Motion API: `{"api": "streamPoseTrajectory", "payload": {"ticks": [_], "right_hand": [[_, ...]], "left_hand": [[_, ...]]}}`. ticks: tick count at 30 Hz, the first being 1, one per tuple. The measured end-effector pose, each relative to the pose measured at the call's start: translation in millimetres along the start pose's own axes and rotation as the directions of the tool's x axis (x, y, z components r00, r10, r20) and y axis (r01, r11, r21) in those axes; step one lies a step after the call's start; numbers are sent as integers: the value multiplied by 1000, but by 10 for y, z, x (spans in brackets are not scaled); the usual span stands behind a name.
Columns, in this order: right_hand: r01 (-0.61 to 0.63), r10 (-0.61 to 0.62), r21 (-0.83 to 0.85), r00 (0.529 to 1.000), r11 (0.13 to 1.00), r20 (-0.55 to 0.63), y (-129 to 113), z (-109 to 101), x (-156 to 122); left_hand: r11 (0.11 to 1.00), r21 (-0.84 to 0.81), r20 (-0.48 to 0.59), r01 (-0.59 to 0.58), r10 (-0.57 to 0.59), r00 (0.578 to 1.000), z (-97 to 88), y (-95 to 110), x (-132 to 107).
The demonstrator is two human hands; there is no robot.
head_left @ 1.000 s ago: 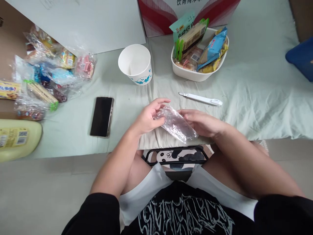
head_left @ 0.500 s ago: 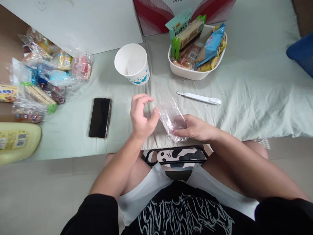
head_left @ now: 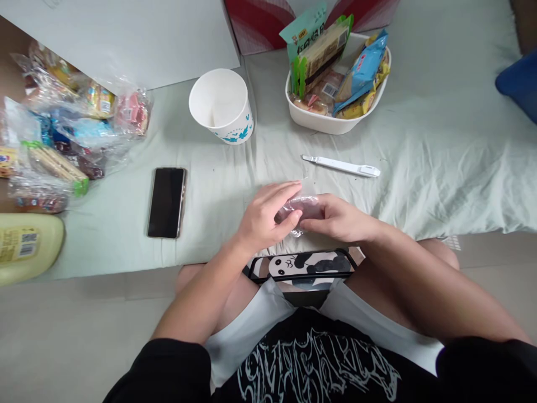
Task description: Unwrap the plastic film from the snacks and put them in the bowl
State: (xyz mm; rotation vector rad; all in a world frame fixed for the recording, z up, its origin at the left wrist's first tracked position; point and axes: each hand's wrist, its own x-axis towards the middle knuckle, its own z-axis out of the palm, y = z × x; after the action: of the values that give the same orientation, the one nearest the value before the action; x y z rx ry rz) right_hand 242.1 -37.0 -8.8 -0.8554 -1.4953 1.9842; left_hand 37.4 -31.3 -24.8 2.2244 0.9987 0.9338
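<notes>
Where left fingers and right fingers curl, clear plastic lies between.

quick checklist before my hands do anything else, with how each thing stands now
1. Right hand has hold of the clear wrapper: ok, thumb and fingers close on its right side.
2. Left hand grips the wrapper too: cannot tell, it curls around the other side but the contact is partly hidden.
3. White cutter apart from both hands: ok, it lies beyond them.
4. Cutter tip covered: not ok, a grey, blade-like tip appears exposed at its left end.
5. Paper cup upright: ok, mouth up.
6. Phone out of the way: ok, lying flat, apart from the left hand.
</notes>
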Motion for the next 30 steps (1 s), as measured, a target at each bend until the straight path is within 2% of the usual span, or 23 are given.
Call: {"api": "streamPoseTrajectory", "payload": {"ticks": [4,9,11,13,15,16,18,20,22,25,28,30], "right_hand": [[57,-57,-9,992,998,-108,48,-19,-16],[87,-87,-11,972,996,-220,77,-18,-14],[66,-100,-105,929,992,-356,93,-15,-21],[61,-180,-242,841,968,-510,109,-14,-31],[91,-252,-294,781,951,-572,117,-13,-38],[116,-260,-277,778,954,-572,116,-11,-39],[133,-226,-205,808,970,-545,101,-2,-35],[80,-161,-179,852,981,-498,75,14,-27],[-5,-97,-210,877,978,-470,46,33,-19],[-71,-65,-235,850,969,-523,17,55,-7],[-63,-65,-190,799,980,-597,14,61,6],[-40,-66,-160,795,986,-602,21,58,13]], "left_hand": [[983,-98,27,155,-153,988,-25,24,-20],[900,-272,22,341,-348,937,-30,-6,-9],[838,-372,5,399,-428,904,-19,-48,-1],[761,-488,2,428,-490,872,-7,-87,9],[686,-576,30,444,-525,851,-4,-108,18],[657,-600,56,456,-535,843,-6,-108,23],[624,-607,128,493,-535,835,-16,-86,29],[618,-582,202,529,-520,830,-31,-47,32],[612,-565,260,553,-504,824,-42,-7,34],[569,-591,311,572,-493,812,-40,31,40],[510,-649,318,565,-493,810,-25,32,54],[481,-684,304,549,-496,813,-17,13,63]]}}
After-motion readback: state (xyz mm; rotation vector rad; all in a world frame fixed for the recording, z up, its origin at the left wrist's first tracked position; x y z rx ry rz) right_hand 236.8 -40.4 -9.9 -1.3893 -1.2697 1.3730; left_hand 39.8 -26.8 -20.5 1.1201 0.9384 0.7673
